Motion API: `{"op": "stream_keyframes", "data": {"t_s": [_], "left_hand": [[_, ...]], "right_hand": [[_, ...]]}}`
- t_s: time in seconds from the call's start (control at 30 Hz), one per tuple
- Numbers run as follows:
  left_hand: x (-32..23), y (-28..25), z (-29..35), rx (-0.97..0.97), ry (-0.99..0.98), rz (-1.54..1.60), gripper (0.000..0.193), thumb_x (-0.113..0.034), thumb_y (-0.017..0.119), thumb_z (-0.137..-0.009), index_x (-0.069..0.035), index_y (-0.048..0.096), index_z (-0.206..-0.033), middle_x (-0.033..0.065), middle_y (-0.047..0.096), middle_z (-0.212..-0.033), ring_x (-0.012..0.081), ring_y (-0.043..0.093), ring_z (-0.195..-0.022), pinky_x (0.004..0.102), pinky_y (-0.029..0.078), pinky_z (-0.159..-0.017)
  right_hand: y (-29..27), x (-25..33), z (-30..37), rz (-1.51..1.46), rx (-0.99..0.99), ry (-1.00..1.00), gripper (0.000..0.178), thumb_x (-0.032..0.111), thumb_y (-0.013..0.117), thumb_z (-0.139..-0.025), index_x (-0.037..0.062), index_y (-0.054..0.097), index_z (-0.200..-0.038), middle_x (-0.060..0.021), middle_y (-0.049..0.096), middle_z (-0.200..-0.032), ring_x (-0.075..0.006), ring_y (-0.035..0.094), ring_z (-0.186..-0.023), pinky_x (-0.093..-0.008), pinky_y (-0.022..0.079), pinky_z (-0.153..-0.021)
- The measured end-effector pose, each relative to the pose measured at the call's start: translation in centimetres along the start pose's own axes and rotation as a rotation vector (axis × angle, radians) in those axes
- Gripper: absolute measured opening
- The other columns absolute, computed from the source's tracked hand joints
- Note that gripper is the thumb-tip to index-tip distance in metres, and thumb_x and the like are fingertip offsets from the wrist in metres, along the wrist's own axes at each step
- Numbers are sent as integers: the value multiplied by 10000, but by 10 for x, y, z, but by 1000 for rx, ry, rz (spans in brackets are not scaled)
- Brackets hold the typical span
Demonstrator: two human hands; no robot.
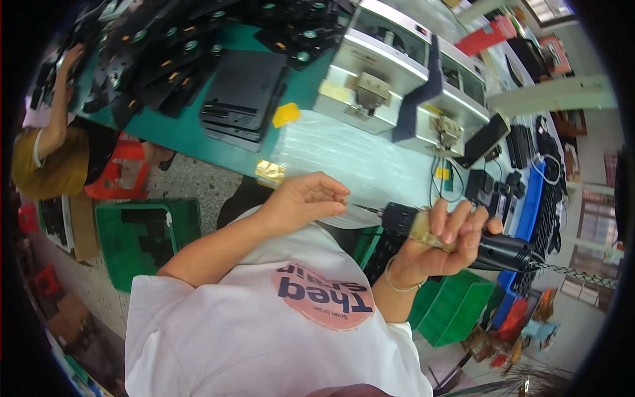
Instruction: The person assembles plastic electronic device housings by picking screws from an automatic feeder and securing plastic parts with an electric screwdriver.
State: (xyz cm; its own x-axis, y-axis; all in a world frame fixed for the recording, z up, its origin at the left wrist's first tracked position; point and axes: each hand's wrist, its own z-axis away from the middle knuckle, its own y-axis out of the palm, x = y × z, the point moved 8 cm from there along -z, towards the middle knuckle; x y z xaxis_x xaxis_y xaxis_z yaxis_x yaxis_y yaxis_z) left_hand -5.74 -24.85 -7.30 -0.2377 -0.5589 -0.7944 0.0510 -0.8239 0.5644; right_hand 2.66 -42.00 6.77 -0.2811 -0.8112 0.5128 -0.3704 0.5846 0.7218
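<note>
My right hand is wrapped around a black electric screwdriver with a yellowish band about its grip. The tool lies almost level, and its thin bit points left toward my other hand. My left hand has its fingers curled with the tips pinched together, just short of the bit. A tiny thing may sit between those fingertips, too small to make out. Both hands are held in front of my body, over the near edge of the bench covered in pale wrap.
Two boxy screw feeders stand at the back of the bench. Black plastic panels are stacked on the green mat, with many loose black parts behind. Green crates flank me below. Another person works at far left beside a red stool.
</note>
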Motion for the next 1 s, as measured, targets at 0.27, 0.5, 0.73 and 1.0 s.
{"op": "stream_keyframes", "data": {"t_s": [0.27, 0.5, 0.73, 1.0], "left_hand": [[-3, 8, -1, 56, -27, -155, 226, -30, 663, -881, -7, 617, -1101, 54, 665, -987, 102, 641, -921, 228, 509, -800], [-2, 14, 0, 67, -29, -120, 171, -40, 637, -904, -1, 609, -1068, 58, 670, -977, 102, 648, -900, 241, 521, -800], [-9, 19, 3, 66, 59, -443, 159, -107, 629, -914, -15, 606, -1041, 65, 687, -897, 114, 666, -848, 257, 526, -751], [-36, 38, 11, 137, 342, -828, 180, -141, 643, -897, -19, 608, -1025, 120, 653, -895, 253, 655, -751, 354, 502, -678]], "right_hand": [[8, -9, 8, 28, 77, 49, 386, -13, 595, -846, 135, 407, -1149, -32, 478, -796, -132, 476, -579, -292, 460, -513], [0, -5, 10, 16, 37, 34, 382, -10, 597, -853, 129, 402, -1151, -29, 473, -784, -123, 469, -572, -288, 461, -505], [-2, -6, 12, 28, 17, 41, 370, 3, 587, -859, 131, 404, -1154, -19, 453, -773, -113, 456, -569, -273, 448, -499], [-2, -10, 15, 26, 21, 91, 356, 14, 589, -866, 150, 407, -1141, -7, 438, -777, -106, 439, -566, -269, 435, -494]]}}
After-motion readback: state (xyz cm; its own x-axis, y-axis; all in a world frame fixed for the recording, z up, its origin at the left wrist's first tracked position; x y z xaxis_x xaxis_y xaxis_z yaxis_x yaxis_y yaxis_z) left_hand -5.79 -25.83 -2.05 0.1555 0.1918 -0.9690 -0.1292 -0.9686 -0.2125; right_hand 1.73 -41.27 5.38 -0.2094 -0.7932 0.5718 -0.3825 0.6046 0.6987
